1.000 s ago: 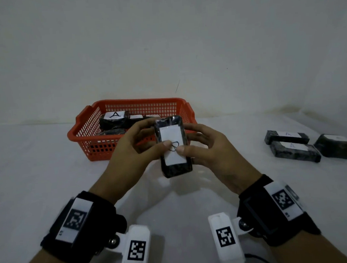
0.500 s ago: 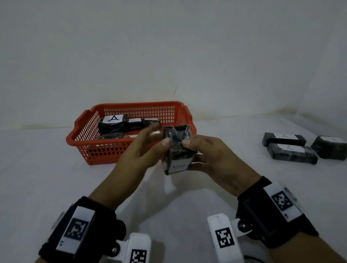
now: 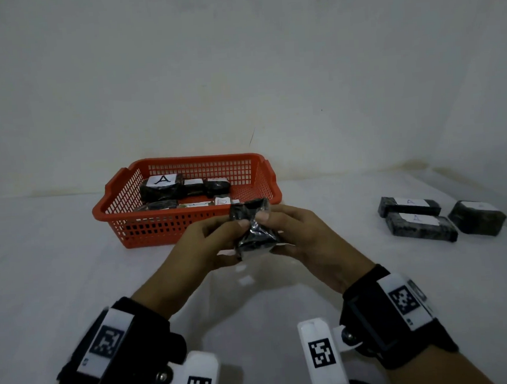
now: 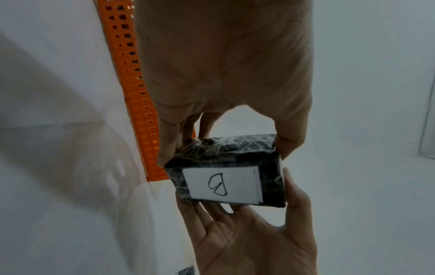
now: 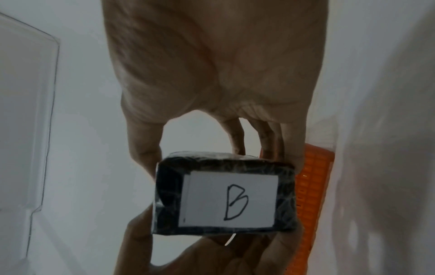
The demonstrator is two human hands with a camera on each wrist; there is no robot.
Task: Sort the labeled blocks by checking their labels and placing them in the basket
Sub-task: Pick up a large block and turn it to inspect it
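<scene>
Both hands have tipped the wrapped block point(image 3: 253, 229) further, so its label point(image 5: 227, 199), marked B, now faces down toward the wrists. The left hand point(image 3: 203, 246) and right hand point(image 3: 305, 239) pinch it from either side, above the desk just before the orange basket point(image 3: 147, 229). Label checking seems finished; next comes carrying it over the rim. Three blocks point(image 3: 419, 219) wait near the desk's right edge.

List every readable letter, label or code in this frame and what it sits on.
"B": white label on the black wrapped block held by both hands.
"A": label on the rear-left block in the orange plastic basket.
"A", faint: labels on two blocks at right.
Other labels: unreadable.
Wristband square codes: patterns, no text.
</scene>
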